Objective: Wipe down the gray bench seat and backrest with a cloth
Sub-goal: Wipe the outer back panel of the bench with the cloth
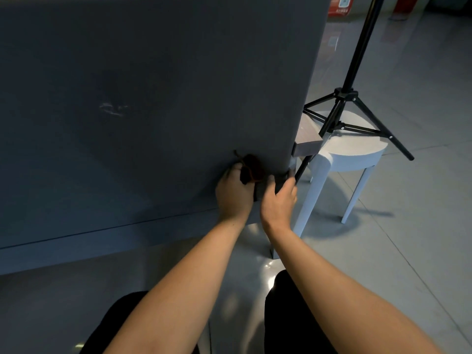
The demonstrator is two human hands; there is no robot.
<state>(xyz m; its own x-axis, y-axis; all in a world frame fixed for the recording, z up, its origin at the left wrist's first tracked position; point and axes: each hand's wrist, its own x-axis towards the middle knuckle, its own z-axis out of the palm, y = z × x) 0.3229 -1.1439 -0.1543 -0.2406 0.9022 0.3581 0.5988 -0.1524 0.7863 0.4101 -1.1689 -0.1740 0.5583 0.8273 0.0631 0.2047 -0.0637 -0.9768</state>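
The gray bench (153, 98) fills the upper left of the frame (its dull panel faces me). A white stool (357, 149) stands at right, behind a black tripod's (344, 94) legs. At centre, my right grip (278, 200) curls round the bench's lower corner. My left grip (233, 194), just beside it, pinches a dark cloth (251, 167) against the panel.

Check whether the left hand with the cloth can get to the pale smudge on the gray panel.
Probably yes: the left hand holds the cloth against the bench near its right corner, and only bare gray surface lies between it and the smudge.
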